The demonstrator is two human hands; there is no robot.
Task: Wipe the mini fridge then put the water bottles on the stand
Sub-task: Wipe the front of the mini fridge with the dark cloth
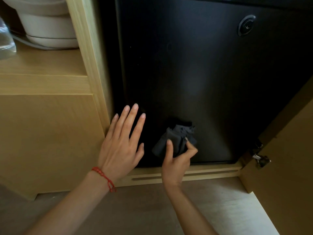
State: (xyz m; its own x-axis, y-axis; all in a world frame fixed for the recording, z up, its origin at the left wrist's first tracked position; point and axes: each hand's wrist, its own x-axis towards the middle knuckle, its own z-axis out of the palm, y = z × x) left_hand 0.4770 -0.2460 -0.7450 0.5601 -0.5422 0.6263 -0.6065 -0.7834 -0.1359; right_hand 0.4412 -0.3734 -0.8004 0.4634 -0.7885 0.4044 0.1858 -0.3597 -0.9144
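The black mini fridge (194, 73) stands inside a light wooden cabinet, its door shut and filling most of the view. A round lock (246, 25) sits near the door's upper right. My right hand (177, 160) presses a crumpled dark grey cloth (176, 139) against the lower part of the door. My left hand (122, 143), with a red string bracelet on the wrist, lies flat with fingers spread on the door's lower left corner. No water bottles are in view.
A white kettle on its base (47, 22) stands on the wooden shelf (42, 65) at upper left, beside clear plastic wrap (5, 39). The open cabinet door (291, 150) with a metal hinge (260, 160) stands at right. Grey floor (144, 209) lies below.
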